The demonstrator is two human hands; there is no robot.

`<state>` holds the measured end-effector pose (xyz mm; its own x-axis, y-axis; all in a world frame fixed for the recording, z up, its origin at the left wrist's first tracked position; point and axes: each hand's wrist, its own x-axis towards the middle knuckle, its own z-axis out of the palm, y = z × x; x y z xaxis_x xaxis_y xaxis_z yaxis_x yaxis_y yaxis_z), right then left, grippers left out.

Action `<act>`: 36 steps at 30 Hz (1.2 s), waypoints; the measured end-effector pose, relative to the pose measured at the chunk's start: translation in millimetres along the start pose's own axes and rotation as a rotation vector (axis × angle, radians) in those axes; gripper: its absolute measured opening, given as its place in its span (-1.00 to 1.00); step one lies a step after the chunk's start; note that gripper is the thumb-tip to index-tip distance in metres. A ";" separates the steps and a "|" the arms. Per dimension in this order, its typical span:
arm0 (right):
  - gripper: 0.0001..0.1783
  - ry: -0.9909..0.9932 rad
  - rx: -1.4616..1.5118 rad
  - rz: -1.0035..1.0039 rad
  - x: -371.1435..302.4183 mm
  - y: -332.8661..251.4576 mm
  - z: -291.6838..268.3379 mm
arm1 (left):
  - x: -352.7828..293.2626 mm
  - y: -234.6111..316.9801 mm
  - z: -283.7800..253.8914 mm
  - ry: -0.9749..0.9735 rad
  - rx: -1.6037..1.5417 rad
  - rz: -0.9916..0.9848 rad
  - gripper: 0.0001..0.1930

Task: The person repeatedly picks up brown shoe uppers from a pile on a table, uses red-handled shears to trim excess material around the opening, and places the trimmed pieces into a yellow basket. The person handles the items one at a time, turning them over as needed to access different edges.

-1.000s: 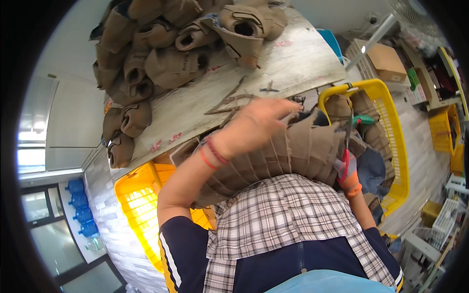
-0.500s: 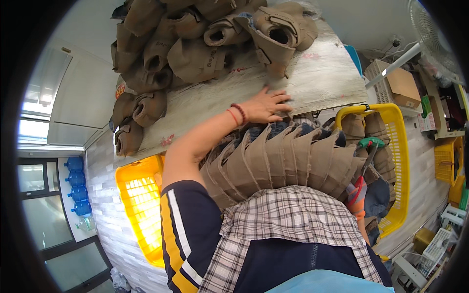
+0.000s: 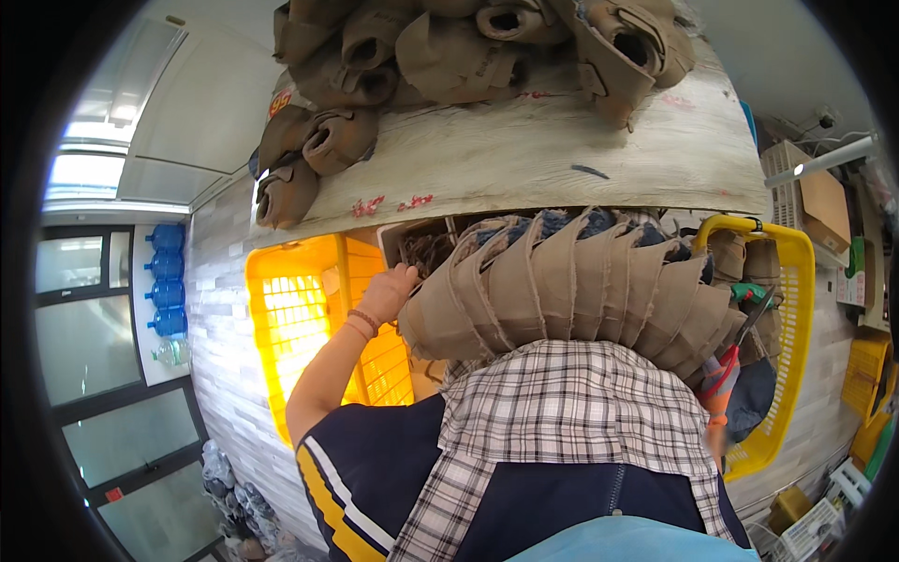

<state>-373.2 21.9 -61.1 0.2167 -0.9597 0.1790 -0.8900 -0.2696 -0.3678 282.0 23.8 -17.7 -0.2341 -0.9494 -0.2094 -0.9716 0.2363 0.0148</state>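
Note:
A row of overlapping brown fabric pieces (image 3: 552,290) with frayed edges and dark blue undersides spreads across my lap, over a plaid apron (image 3: 552,403). At the row's left end is my left hand (image 3: 389,292), its fingers curled together beside the outermost piece; what they pinch is hidden. My right hand (image 3: 716,398), in an orange and grey glove, is low at the row's right end. It grips red-handled scissors (image 3: 723,368) with the blades pointing up and right. Near the blade tips shows a green handle-like thing (image 3: 747,292).
Rolled brown fabric pieces (image 3: 459,61) are piled on the worn wooden table (image 3: 506,150), where a small dark strip (image 3: 590,172) lies. Yellow baskets stand left (image 3: 286,272) and right (image 3: 796,328), the right one holding fabric. Behind my left hand, a box holds dark brown scraps (image 3: 426,251).
My left hand has left the tabletop and come down to the left end of the fabric row. The view has shifted; my right hand still holds the scissors. The dark strip now shows on the table.

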 end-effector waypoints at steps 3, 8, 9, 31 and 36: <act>-0.57 -0.016 -0.045 -0.103 11.1 -11.7 -17.1 | -20.6 10.6 11.0 0.372 0.311 -0.140 -0.76; -0.51 -0.068 -0.047 -0.288 21.4 -3.3 -15.5 | -71.7 88.7 13.7 0.471 -0.983 -0.630 -0.73; -0.50 -0.092 -0.047 -0.334 20.4 1.6 -15.6 | -76.7 108.2 8.5 0.558 -1.111 -0.621 -0.72; -0.52 -0.310 1.451 0.003 71.2 13.6 40.6 | -13.6 118.1 -56.1 -0.090 -2.298 -0.295 -0.47; -0.52 -0.611 1.729 -0.005 110.2 -47.9 -10.4 | -53.6 113.5 -69.5 0.049 -2.430 -0.088 -0.40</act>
<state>-310.9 -70.1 -14.3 0.6688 -0.7434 0.0097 0.3876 0.3375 -0.8578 181.8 87.2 63.1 -0.1740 -0.9501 -0.2591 0.7163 -0.3027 0.6288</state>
